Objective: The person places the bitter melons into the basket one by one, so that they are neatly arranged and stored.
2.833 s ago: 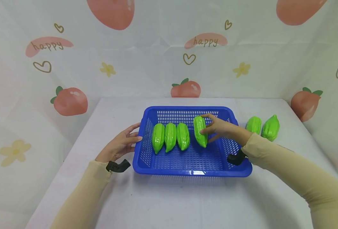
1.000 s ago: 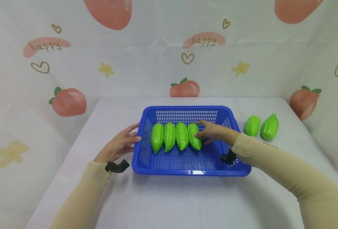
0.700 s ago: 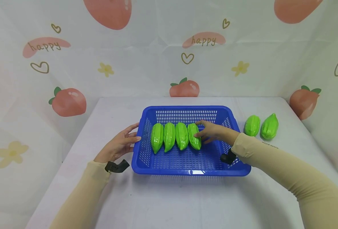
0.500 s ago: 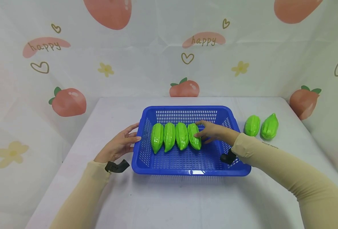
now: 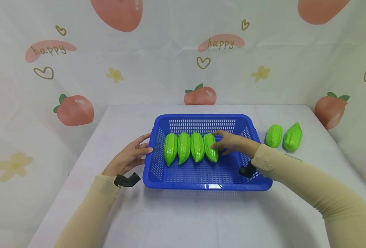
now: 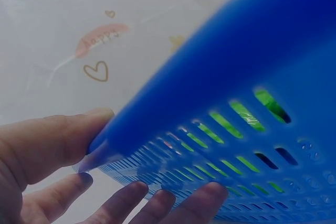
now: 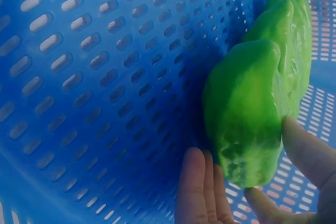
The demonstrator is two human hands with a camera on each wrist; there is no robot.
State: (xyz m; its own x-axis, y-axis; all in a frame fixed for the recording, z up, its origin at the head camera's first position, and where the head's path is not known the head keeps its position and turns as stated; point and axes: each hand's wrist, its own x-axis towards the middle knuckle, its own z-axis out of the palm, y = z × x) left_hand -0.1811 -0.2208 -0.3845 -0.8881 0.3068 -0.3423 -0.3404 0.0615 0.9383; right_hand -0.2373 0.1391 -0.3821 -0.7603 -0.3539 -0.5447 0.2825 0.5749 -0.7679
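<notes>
A blue plastic basket (image 5: 207,187) with slotted walls stands on the table. Several glossy green ridged bitter melons lie side by side in it, narrow ends mostly toward the front. My right hand (image 5: 231,142) reaches in from the right and holds the rightmost bitter melon (image 5: 210,148). In the right wrist view its thumb is on one side of that bitter melon (image 7: 241,103) and fingers are close by its blunt end. My left hand (image 5: 130,155) grips the basket's left side. The left wrist view has the thumb at the rim (image 6: 157,87) and fingertips against the outer wall.
Two more bitter melons, one blunt (image 5: 274,136) and one pointed (image 5: 293,137), lie on the white table (image 5: 183,220) right of the basket. A fruit-printed cloth (image 5: 158,69) hangs behind. Each wrist wears a black band mount (image 5: 128,180).
Since the oldest frame, my right hand has lowered its bitter melon and brought it left, beside the others on the basket floor. Over the last second both hands have stayed still.
</notes>
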